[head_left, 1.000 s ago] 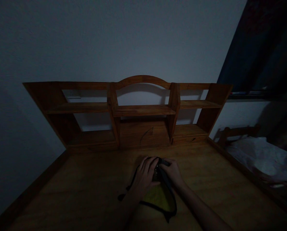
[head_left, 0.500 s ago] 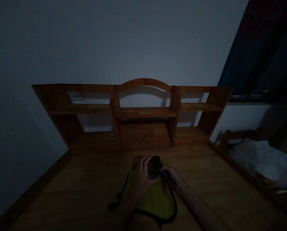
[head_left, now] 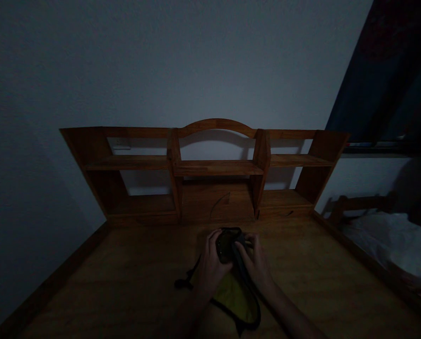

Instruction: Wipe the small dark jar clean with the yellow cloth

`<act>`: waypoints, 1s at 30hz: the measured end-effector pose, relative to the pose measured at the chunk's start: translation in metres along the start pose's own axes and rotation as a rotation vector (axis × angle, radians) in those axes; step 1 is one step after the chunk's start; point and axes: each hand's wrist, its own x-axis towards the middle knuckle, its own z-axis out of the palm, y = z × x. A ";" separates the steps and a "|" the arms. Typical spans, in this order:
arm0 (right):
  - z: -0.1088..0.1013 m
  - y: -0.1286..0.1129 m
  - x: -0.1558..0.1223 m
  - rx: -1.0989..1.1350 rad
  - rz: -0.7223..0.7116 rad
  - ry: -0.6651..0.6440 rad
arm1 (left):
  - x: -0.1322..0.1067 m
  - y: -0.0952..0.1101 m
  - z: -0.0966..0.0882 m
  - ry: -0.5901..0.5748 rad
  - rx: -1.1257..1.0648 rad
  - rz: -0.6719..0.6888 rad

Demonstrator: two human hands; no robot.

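Observation:
A yellow cloth pouch with black edging (head_left: 236,295) lies on the wooden desk (head_left: 125,282) in dim light. Its dark open mouth (head_left: 227,242) is raised at the far end. My left hand (head_left: 210,263) grips the left side of the mouth, fingers curled over the rim. My right hand (head_left: 256,261) pinches the right side, fingers bent round the edge. A black cord end (head_left: 182,284) trails out to the left of the pouch.
A wooden hutch with shelves and a curved top rail (head_left: 215,172) stands at the back of the desk against a pale wall. Beyond the desk's right edge, a chair back (head_left: 355,205) and pale fabric (head_left: 390,240) show.
Both hands have shifted slightly on the pouch mouth, which now stands more open between them. The pouch body looks narrower than half a second ago. The camera has moved a little.

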 end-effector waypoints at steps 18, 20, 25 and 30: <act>0.001 -0.026 -0.006 -0.407 -0.386 -0.304 | 0.001 -0.005 -0.001 -0.088 -0.054 0.005; 0.002 -0.027 -0.009 -0.406 -0.369 -0.343 | 0.001 -0.002 -0.006 -0.157 -0.072 0.019; 0.005 -0.028 -0.011 -0.272 -0.344 -0.422 | 0.002 -0.009 -0.008 -0.182 -0.128 0.053; 0.001 -0.029 -0.004 -0.228 -0.326 -0.391 | -0.006 -0.017 0.005 -0.105 -0.111 -0.004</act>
